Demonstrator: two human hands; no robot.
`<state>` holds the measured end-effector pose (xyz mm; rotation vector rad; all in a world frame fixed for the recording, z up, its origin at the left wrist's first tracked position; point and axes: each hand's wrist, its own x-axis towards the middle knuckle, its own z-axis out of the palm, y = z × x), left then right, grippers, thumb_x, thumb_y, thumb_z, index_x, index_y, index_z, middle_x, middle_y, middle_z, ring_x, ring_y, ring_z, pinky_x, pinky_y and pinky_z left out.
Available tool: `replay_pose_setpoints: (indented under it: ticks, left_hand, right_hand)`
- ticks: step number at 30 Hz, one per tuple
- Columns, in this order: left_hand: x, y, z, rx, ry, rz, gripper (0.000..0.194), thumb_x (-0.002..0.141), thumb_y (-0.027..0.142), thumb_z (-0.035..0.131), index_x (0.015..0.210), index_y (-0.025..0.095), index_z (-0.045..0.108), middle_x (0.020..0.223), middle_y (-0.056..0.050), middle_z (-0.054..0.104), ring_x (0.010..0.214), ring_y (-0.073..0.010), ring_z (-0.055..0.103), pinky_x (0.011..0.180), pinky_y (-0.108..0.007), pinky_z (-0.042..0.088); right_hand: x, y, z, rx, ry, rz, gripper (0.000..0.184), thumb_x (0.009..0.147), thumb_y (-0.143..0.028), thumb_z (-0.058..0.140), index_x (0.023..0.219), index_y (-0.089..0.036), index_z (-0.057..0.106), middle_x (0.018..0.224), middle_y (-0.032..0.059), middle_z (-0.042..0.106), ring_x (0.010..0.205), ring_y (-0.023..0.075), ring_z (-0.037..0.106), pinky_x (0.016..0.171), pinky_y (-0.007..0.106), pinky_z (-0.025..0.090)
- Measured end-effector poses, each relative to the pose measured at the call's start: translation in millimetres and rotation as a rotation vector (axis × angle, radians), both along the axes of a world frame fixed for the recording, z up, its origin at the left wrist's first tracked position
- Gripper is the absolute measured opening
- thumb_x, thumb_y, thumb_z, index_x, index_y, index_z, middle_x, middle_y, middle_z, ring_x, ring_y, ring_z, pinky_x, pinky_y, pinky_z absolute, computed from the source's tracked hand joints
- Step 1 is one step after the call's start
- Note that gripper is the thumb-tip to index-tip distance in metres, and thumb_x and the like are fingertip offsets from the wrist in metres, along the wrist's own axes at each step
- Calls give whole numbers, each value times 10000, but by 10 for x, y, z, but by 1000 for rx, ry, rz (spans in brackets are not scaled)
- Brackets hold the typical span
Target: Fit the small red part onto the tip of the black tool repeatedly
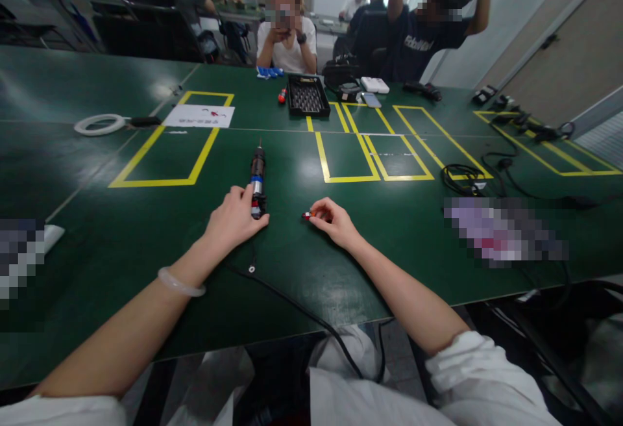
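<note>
My left hand (236, 217) is closed about the rear end of an electric screwdriver (257, 169), a dark cylinder with silver, blue and red bands. The screwdriver lies on the green table, its thin bit pointing away from me. A small metal hanging ring (252, 269) is beside its black cord (296, 306), which runs toward the table's front edge. To the right, my right hand (333, 221) pinches a small red object (306, 215) just above or on the tabletop; its exact kind is too small to tell.
Yellow tape outlines (195, 173) mark the table. Farther back are a black tray (307, 111) of small parts, a white paper sheet (197, 116) and a white cable coil (100, 125). Black cables (460, 179) lie at right. Several people sit beyond the table.
</note>
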<state>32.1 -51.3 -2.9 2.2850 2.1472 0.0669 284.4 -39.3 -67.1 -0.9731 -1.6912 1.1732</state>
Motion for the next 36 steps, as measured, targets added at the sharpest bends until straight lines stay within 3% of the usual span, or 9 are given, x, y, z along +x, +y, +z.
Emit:
replay_pose_setpoints:
  ticks: [5, 10, 17, 27, 36]
  left_hand:
    - [486, -140, -22, 28, -31, -114, 706, 850, 534, 550, 1425, 156, 396, 1213, -179, 505, 1100, -337, 552, 772, -387, 524]
    - [696, -199, -77, 33, -69, -180, 701, 853, 512, 562, 1434, 159, 391, 1188, -176, 515, 1090, -327, 551, 752, -374, 515]
    - [743, -238, -102, 38, -112, -215, 691, 858, 515, 550, 1440, 178, 388, 1194, -169, 515, 1075, -320, 551, 764, -389, 515]
    - [748, -249, -108, 45, -112, -204, 706, 861, 542, 545, 1455, 200, 378, 1192, -164, 507, 1059, -318, 557, 765, -387, 511]
    - [783, -257, -118, 59, -119, -201, 679, 879, 505, 527, 1464, 199, 372, 1190, -172, 497, 1073, -324, 537, 769, -390, 505]
  right_hand:
    - [20, -11, 24, 136, -120, -16, 109, 866, -300, 618, 896, -200, 587, 898, 21, 602, 743, 134, 545, 658, 256, 440]
    - [28, -12, 29, 231, -182, -18, 52, 882, -247, 598, 887, -197, 582, 881, 20, 574, 748, 142, 537, 683, 264, 437]
    - [21, -46, 65, 313, -335, 13, 19, 900, -201, 578, 887, -200, 591, 874, 22, 544, 788, 164, 521, 739, 279, 416]
    - [45, -48, 63, 305, -335, 13, 55, 907, -205, 593, 930, -202, 643, 987, 51, 574, 909, 179, 561, 833, 294, 452]
    - [-2, -122, 102, 321, -336, -96, 111, 889, -208, 595, 884, -198, 706, 870, 48, 676, 750, 159, 605, 715, 281, 464]
